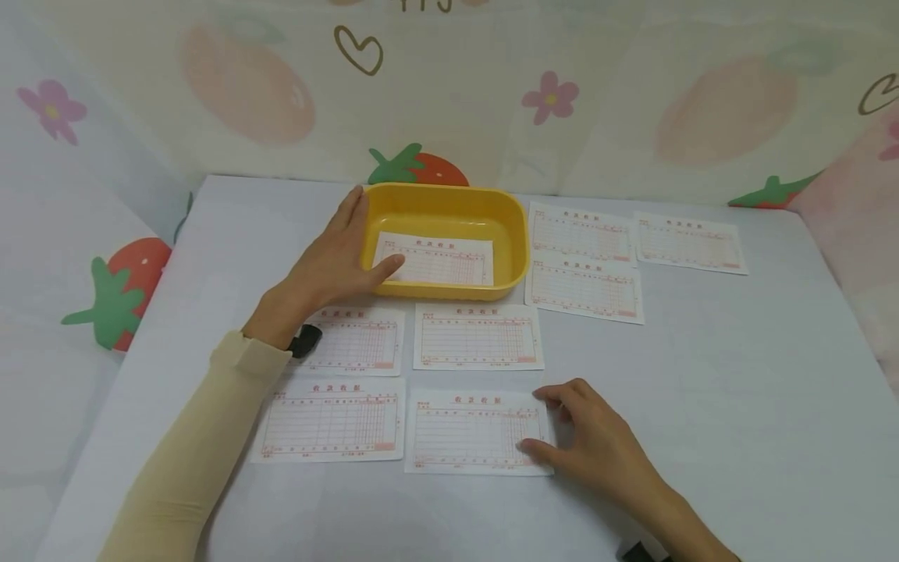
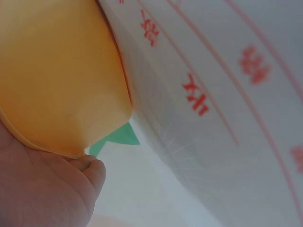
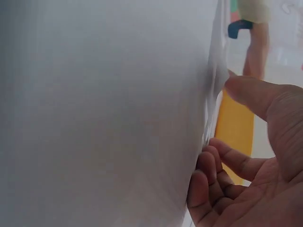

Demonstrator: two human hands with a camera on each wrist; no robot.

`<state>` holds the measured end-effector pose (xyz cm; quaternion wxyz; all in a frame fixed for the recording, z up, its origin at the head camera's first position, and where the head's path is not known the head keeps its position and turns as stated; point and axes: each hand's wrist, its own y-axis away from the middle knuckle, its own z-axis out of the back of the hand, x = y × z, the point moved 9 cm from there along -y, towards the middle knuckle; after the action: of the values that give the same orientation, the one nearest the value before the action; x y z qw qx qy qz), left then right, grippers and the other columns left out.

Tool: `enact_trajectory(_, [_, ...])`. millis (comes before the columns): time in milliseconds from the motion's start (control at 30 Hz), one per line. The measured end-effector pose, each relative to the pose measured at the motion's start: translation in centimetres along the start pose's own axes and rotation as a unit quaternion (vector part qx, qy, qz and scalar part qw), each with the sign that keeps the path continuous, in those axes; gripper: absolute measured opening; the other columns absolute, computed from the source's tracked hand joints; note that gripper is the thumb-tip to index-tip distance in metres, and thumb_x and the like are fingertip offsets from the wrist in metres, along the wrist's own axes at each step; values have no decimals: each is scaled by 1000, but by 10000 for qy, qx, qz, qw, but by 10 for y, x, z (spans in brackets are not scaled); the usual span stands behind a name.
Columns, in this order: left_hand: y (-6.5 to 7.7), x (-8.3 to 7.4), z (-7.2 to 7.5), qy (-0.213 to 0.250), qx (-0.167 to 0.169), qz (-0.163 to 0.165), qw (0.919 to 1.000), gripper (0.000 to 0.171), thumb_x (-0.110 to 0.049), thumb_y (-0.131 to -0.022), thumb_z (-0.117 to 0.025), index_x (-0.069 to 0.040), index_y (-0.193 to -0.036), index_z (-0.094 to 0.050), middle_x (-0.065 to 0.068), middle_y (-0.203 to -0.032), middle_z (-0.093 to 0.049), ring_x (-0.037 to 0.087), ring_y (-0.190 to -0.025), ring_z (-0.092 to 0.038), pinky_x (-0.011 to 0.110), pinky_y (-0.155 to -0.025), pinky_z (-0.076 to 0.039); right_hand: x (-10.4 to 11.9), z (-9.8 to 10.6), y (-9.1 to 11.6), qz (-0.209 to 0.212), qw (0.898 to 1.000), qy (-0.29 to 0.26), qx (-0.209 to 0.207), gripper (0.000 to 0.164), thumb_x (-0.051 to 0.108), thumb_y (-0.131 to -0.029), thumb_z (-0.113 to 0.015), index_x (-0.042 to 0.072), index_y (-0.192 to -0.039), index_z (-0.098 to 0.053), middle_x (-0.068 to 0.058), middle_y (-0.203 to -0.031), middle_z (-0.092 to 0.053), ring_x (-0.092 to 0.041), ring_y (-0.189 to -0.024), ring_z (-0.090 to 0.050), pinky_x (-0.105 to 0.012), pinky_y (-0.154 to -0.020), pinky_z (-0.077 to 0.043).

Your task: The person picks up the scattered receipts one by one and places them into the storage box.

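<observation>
My left hand holds the left end of a yellow plastic tray, its fingers along the outer side and its thumb reaching over the front rim. Inside the tray lies a white receipt slip printed in red. Lower right, my right hand touches the right edge of another receipt slip, thumb and forefinger set apart on it. Seen from the right wrist, the thumb and bent fingers meet the white surface. Close to the left wrist lies a partly covered slip.
More receipt slips lie on the white-covered table: one at front left, one before the tray, and several to its right, including a far-right slip. A patterned curtain with strawberries and flowers stands behind.
</observation>
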<state>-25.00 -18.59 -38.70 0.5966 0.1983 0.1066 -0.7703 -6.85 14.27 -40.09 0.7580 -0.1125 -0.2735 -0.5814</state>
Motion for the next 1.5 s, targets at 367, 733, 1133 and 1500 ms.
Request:
enact_trajectory(367, [0,0,0,-37,-9,-27,10000,113,-68,-97,-52,-6,-169,10,13,-180,8,36,-167,-12,55,-132,-29,8,-7,5,34,9999,116,-63,57,32,-70,-99,15,-118,-73,7,-106,-65,-6,-90,-55,-22,-73,-50])
enact_trajectory(733, [2,-1,1,-24,-9,-44,10000,113,-67,-97,-52,-4,-169,8,13,-180,8,36,-168,-10,54,-133,-28,12,-10,8,123,9997,-131,-188,31,18,-80,-92,24,-103,-73,15,-92,-65,-2,-84,-55,-22,-74,-51])
enact_trajectory(1133, [1,-2,1,-12,-60,-126,9999,114,-67,-97,-53,-2,-169,7,15,-180,6,35,-168,-10,53,-133,-27,10,0,9,477,9916,-1090,-515,20,9,-85,-87,19,-97,-75,14,-77,-63,2,-67,-53,-18,-61,-49])
enact_trajectory(1500, [1,-2,2,-38,-100,-113,9999,113,-67,-96,-53,-4,-170,6,14,-180,5,36,-167,-13,54,-132,-29,0,5,7,387,9879,-1374,-606,23,5,-83,-88,18,-96,-73,10,-78,-65,2,-66,-56,-20,-61,-53])
